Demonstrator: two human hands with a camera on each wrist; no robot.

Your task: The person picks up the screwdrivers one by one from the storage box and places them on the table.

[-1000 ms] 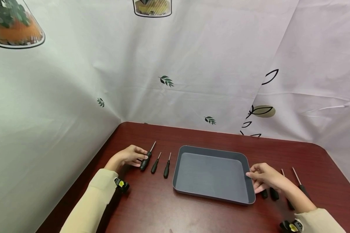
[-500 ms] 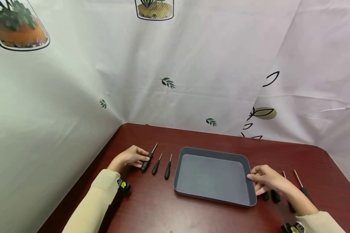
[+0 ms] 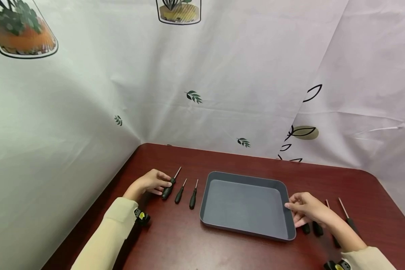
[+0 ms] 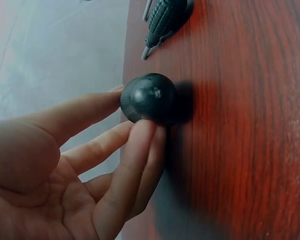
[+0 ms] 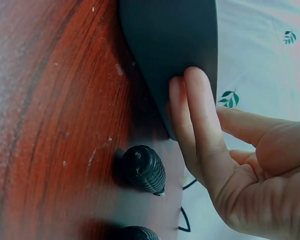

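On the left side of the table, my left hand [image 3: 151, 181] pinches the black handle of a screwdriver [image 3: 167, 190] between thumb and fingers; its shaft points away from me. The left wrist view shows the rounded handle end [image 4: 151, 97] close up. Two smaller black screwdrivers, one [image 3: 179, 195] beside the other [image 3: 192, 199], lie to its right. A grey rectangular tray [image 3: 246, 204] rests in the middle with nothing in it. My right hand [image 3: 307, 208] grips the tray's right wall, thumb over the rim and fingers against the outside [image 5: 175, 45].
Several more screwdrivers lie right of the tray, partly hidden under my right hand and forearm; one black handle [image 3: 317, 228] and a longer screwdriver [image 3: 350, 222] show. The reddish-brown table [image 3: 175, 236] meets a hanging white cloth [image 3: 222, 75] at its back and left.
The head view has shifted slightly. Both hands keep their holds, and the screwdrivers and tray have not visibly moved on the table.
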